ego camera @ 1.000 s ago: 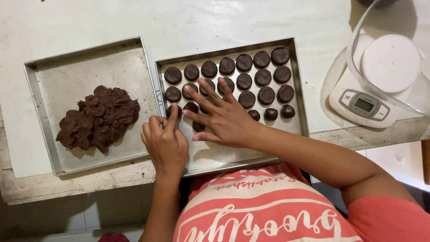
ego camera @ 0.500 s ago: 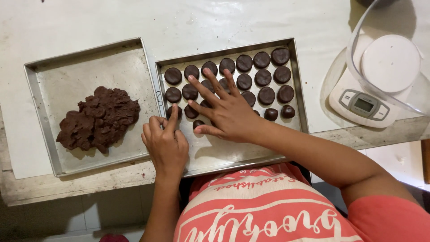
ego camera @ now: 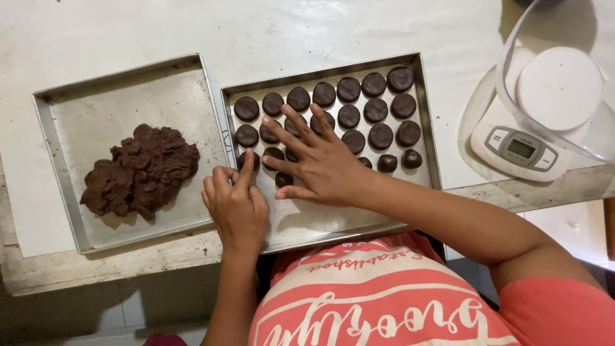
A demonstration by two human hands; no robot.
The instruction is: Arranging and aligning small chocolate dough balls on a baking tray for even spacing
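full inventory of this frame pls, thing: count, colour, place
dough discs: about two dozen showing, some hidden under the hand, dark brown, in rows in the right tray
right tray: 1, bare metal, centre of the table
dough lump: 1, dark brown, in the left tray
left tray: 1, bare metal, left of the other tray, edges close together
kitchen scale: 1, white with a grey display, right end of the table
clear bowl: 1, transparent, on the scale
table: 1, whitish, worn front edge
shirt: 1, red with white lettering, bottom of view
left hand: 1, index finger on a disc at the right tray's left edge
right hand: 1, fingers spread, flat on the discs
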